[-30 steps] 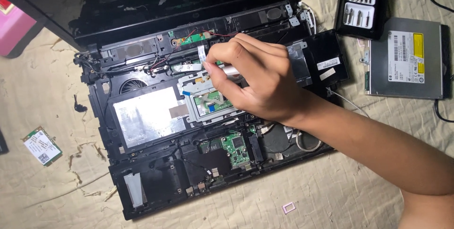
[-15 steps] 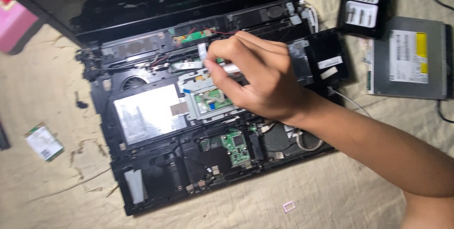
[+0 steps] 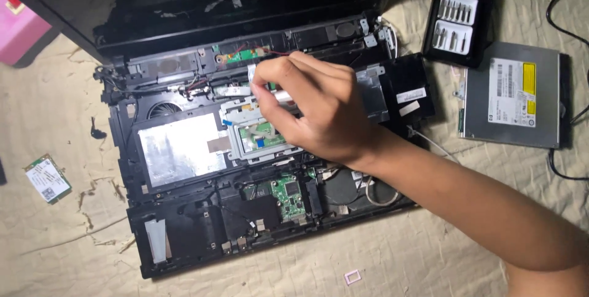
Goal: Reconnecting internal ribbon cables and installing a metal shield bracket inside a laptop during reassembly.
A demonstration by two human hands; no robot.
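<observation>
A dismantled black laptop chassis (image 3: 184, 235) lies open on a beige cloth, its inner parts bare. My right hand (image 3: 319, 113) reaches in from the lower right and is closed on a slim white tool (image 3: 283, 96), most of it hidden by my fingers. The fingertips sit over the metal touchpad bracket (image 3: 245, 113) near the chassis middle. A silver foil-covered plate (image 3: 178, 150) lies left of the hand, and a small green circuit board (image 3: 287, 191) sits below it. My left hand is out of view.
A black case of screwdriver bits (image 3: 457, 18) and a grey optical drive (image 3: 512, 94) lie to the right. A small green wireless card (image 3: 48, 178) rests on the cloth at left. A pink box (image 3: 21, 33) is at the top left corner. Black cables (image 3: 564, 2) run along the right edge.
My right hand stays over the touchpad bracket with only slight finger movement; the view has shifted a little.
</observation>
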